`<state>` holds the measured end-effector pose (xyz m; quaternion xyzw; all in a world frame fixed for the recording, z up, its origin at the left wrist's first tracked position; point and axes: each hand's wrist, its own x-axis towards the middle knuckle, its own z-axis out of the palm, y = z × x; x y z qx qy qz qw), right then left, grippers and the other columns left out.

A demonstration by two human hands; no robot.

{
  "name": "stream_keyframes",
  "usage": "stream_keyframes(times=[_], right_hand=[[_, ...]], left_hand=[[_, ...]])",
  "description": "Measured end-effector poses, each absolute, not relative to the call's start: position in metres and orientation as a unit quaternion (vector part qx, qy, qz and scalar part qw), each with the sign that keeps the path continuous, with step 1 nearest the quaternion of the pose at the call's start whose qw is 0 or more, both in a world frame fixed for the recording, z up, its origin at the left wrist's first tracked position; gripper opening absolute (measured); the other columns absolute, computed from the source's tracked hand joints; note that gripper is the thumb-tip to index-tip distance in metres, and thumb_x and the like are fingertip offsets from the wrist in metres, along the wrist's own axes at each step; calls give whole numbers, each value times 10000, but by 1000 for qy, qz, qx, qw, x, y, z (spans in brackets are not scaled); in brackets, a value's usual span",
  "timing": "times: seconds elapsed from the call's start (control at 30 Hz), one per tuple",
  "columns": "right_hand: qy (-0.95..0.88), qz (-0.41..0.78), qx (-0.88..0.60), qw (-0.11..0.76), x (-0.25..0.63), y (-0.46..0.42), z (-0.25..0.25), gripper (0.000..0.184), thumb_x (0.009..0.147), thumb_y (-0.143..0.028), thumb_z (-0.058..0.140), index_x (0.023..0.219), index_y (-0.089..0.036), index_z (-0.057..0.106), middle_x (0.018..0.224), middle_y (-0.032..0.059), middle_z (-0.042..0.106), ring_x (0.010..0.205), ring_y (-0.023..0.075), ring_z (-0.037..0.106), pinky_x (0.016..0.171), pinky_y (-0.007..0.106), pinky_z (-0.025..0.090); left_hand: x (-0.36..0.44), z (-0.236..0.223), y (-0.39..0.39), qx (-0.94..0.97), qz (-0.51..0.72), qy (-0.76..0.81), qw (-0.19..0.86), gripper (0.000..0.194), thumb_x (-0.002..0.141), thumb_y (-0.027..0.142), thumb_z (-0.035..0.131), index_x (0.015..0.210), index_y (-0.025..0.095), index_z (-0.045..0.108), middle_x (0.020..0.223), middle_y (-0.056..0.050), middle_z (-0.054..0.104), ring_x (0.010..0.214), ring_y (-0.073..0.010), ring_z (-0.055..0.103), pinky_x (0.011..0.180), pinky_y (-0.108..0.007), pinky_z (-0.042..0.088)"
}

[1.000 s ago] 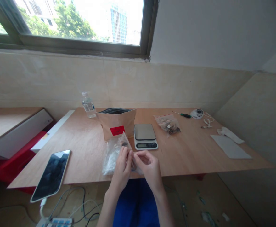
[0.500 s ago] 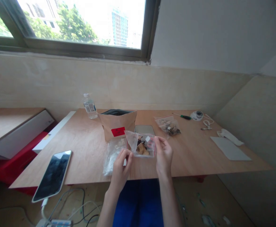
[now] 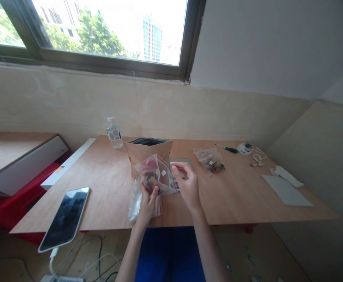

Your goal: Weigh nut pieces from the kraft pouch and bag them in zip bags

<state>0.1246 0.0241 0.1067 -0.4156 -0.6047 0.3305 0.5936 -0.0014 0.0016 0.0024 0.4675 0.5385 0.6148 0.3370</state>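
My left hand is closed round the lower part of a small clear zip bag with dark and tan pieces inside, held up over the wooden table. My right hand pinches the bag's right upper edge. Behind the bag stands an open brown paper pouch. A small kitchen scale sits mostly hidden behind my right hand. More clear plastic bags lie on the table under my left hand.
A water bottle stands at the back. A second filled zip bag lies right of the scale. A screwdriver, a round white device and grey sheet are at right. A phone overhangs the front left edge.
The bag was lifted off the table and turned upright in front of the pouch. My left hand moved up to grip it from below; my right hand shifted left along its edge.
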Motion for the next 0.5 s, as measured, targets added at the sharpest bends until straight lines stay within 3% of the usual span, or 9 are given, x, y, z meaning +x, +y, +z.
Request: stream_keyframes(times=[0.17,0.33,0.5], right_hand=[[-753,351,-350,433,121,41,103,263,836,-195,529,1052,-231,675,1045,42,678,961,171,625,855,292,471],[-799,420,-292,317,116,63,94,518,729,-111,597,1228,-246,578,1145,26,658,944,173,635,839,300,495],[-805,430,-284,293,112,71,95,536,631,14,591,1098,-244,650,1055,7,685,889,168,639,794,274,500]], left_hand=[[-2,-10,9,451,632,533,335,617,877,504,429,1389,223,228,1432,-138,376,1335,-218,353,1077,-375,313],[-3,-22,9,454,620,534,353,580,898,494,385,1418,259,279,1505,-82,297,1391,-204,241,1127,-377,230],[-3,-16,7,461,612,535,355,546,897,504,380,1393,274,365,1508,-34,303,1406,-191,184,1141,-361,197]])
